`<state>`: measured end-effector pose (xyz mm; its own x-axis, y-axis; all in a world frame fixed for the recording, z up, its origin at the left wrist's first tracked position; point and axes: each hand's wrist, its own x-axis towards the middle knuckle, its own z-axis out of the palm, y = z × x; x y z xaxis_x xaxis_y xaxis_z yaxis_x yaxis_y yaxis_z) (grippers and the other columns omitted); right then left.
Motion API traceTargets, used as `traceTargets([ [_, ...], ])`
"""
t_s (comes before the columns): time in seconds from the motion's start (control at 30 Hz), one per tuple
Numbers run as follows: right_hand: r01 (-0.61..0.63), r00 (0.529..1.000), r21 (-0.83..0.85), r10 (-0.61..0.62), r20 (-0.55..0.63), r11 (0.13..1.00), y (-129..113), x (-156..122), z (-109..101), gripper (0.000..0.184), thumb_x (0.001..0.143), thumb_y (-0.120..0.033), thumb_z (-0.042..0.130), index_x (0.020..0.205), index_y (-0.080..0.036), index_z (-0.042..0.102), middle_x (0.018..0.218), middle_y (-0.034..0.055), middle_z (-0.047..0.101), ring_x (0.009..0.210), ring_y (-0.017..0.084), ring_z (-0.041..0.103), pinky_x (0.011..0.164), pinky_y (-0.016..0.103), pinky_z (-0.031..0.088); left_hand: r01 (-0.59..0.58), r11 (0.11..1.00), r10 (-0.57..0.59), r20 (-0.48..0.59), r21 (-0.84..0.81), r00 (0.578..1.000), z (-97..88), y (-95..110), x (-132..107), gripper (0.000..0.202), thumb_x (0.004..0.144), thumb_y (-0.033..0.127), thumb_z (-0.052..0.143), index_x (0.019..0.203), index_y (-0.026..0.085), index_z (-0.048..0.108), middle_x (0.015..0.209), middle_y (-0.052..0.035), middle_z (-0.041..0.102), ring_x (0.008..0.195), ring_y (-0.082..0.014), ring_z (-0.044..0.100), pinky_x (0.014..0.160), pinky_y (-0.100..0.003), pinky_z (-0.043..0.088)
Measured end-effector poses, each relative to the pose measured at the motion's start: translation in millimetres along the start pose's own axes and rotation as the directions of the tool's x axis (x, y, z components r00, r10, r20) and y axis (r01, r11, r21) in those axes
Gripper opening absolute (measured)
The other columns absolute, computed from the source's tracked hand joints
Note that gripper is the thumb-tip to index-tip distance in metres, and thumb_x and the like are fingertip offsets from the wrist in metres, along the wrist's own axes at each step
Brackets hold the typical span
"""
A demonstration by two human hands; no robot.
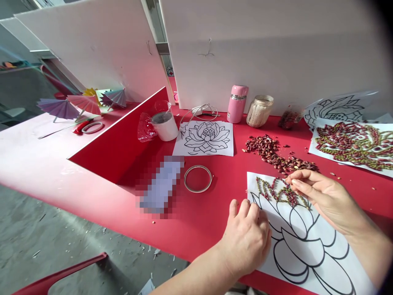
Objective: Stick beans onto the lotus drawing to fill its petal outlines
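A paper with a lotus line drawing [299,250] lies in front of me, its upper petals outlined with rows of small red and green beans [278,190]. My right hand [322,196] is above the upper right of these rows, thumb and forefinger pinched together. Whatever is between those fingertips is too small to make out. Curled fingers close my left hand [247,237], which lies over the paper's left edge; its thumb and anything in its grasp are hidden. Just beyond the paper, a loose pile of dark red beans [276,153] spreads over the red table [196,221].
A second lotus drawing [207,139], a tape roll [199,179], a white cup [165,126], a pink flask [237,104] and a glass jar [259,111] stand or lie farther back. A bean-covered picture [353,143] is at right. Paper umbrellas [59,108] stand left, behind a red-faced board [123,143].
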<state>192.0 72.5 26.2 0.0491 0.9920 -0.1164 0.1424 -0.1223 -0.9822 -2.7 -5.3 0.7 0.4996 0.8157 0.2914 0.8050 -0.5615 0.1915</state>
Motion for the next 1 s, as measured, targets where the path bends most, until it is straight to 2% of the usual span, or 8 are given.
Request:
traceTargets([
  [0.33, -0.078, 0.997, 0.013, 0.078, -0.010, 0.997, 6.0, -1.0, 2.3, 0.028, 0.056, -0.040, 0.072, 0.078, -0.024, 0.065, 0.080, 0.0008, 0.063, 0.068, 0.009, 0.055, 0.061, 0.015, 0.048, -0.003, 1.000, 0.003, 0.008, -0.008, 1.000, -1.3, -0.3, -0.2, 0.024, 0.087, 0.029, 0.035, 0.089, 0.017, 0.055, 0.091, -0.0067, 0.046, 0.088, -0.0208, 0.043, 0.082, -0.044, 0.030],
  [0.53, -0.065, 0.998, 0.025, 0.065, 0.003, 0.998, 9.8, 0.9, -0.4, 0.027, 0.058, -0.040, 0.071, 0.079, -0.026, 0.064, 0.078, -0.0011, 0.061, 0.070, 0.009, 0.054, 0.061, 0.012, 0.046, -0.002, 1.000, 0.002, 0.008, -0.008, 1.000, -2.7, -0.4, -0.2, 0.022, 0.086, 0.029, 0.038, 0.086, 0.016, 0.055, 0.087, -0.0061, 0.045, 0.085, -0.0202, 0.042, 0.079, -0.042, 0.031],
  [0.73, -0.092, 0.994, 0.030, 0.090, 0.065, 0.995, 9.7, -0.5, -0.8, 0.027, 0.060, -0.038, 0.071, 0.083, -0.026, 0.062, 0.079, -0.0036, 0.058, 0.074, 0.007, 0.051, 0.066, 0.009, 0.044, -0.004, 1.000, 0.004, 0.005, -0.014, 1.000, -2.0, -0.6, -0.9, 0.024, 0.087, 0.029, 0.034, 0.092, 0.015, 0.053, 0.090, -0.0064, 0.045, 0.087, -0.0210, 0.042, 0.080, -0.044, 0.031],
  [1.0, -0.101, 0.993, 0.025, 0.099, 0.067, 0.995, 9.0, -2.4, -0.1, 0.028, 0.059, -0.038, 0.071, 0.083, -0.026, 0.062, 0.081, -0.0028, 0.057, 0.075, 0.008, 0.050, 0.065, 0.010, 0.044, 0.003, 1.000, -0.002, 0.043, -0.028, 0.999, -2.2, -0.2, -0.6, 0.025, 0.088, 0.029, 0.030, 0.092, 0.015, 0.050, 0.089, -0.0052, 0.043, 0.085, -0.0207, 0.041, 0.079, -0.045, 0.033],
])
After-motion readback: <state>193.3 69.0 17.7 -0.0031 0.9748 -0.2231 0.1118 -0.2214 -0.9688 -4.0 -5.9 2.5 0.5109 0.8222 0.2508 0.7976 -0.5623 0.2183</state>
